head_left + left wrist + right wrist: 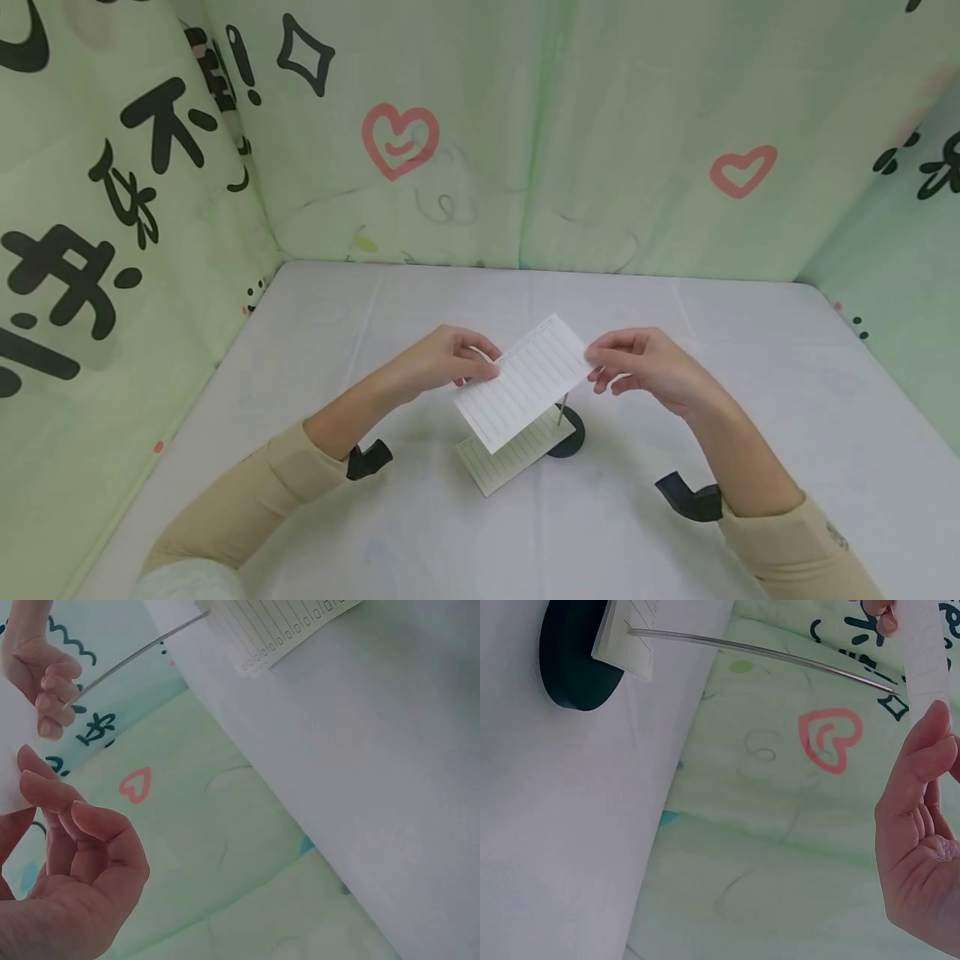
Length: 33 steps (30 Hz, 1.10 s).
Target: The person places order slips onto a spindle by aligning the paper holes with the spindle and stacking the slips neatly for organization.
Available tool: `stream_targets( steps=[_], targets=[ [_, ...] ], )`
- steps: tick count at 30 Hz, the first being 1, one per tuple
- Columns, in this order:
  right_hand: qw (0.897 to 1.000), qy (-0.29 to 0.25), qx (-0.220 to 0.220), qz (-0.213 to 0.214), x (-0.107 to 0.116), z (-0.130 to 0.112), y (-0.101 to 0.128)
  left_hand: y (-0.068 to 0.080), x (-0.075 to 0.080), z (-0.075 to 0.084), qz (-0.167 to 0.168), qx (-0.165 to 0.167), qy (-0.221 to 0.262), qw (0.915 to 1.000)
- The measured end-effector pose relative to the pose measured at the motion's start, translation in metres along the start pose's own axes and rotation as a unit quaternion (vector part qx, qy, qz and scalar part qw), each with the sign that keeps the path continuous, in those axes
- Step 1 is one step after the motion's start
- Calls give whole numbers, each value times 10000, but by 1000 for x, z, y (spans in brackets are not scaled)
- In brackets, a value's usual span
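Note:
A white slip of paper (525,383) with ruled lines is held up, tilted, between both hands. My left hand (450,358) pinches its upper left edge with thumb and fingers. My right hand (648,362) pinches the right corner. Below it stands a paper spike with a round black base (570,447) and a thin metal rod (765,652). Lined slips (513,454) lie on that base, with the rod rising from them. In the right wrist view the rod's tip appears close to the held slip (926,660); whether they touch, I cannot tell.
A white-covered table (337,533) carries the spike near its middle. Green printed curtains (637,108) hang behind and at both sides. Black straps (369,459) stick out from both wrists, above the table.

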State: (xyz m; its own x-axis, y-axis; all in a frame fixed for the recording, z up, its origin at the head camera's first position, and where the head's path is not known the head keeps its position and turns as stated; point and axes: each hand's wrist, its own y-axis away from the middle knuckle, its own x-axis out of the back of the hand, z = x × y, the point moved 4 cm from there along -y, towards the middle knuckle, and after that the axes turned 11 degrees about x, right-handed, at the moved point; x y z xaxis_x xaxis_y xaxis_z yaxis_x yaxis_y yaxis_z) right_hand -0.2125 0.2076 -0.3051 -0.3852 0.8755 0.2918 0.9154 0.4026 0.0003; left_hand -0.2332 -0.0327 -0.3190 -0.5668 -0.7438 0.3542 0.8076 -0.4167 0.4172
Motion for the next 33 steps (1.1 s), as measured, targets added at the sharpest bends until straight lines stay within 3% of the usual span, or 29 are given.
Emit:
stream_targets(
  steps=[11, 19, 33],
  targets=[
    [9998, 37, -209, -30, -7, 6, -3, 4, 0, -28, -631, 21, 14, 9980],
    [9996, -21, -272, -101, -9, 10, -4, 5, 1, -38, -613, 115, 211, 9978],
    [9986, -155, -402, -310, -8, 19, -4, 3, -3, -42, -391, 45, 394, 9985]
  ],
)
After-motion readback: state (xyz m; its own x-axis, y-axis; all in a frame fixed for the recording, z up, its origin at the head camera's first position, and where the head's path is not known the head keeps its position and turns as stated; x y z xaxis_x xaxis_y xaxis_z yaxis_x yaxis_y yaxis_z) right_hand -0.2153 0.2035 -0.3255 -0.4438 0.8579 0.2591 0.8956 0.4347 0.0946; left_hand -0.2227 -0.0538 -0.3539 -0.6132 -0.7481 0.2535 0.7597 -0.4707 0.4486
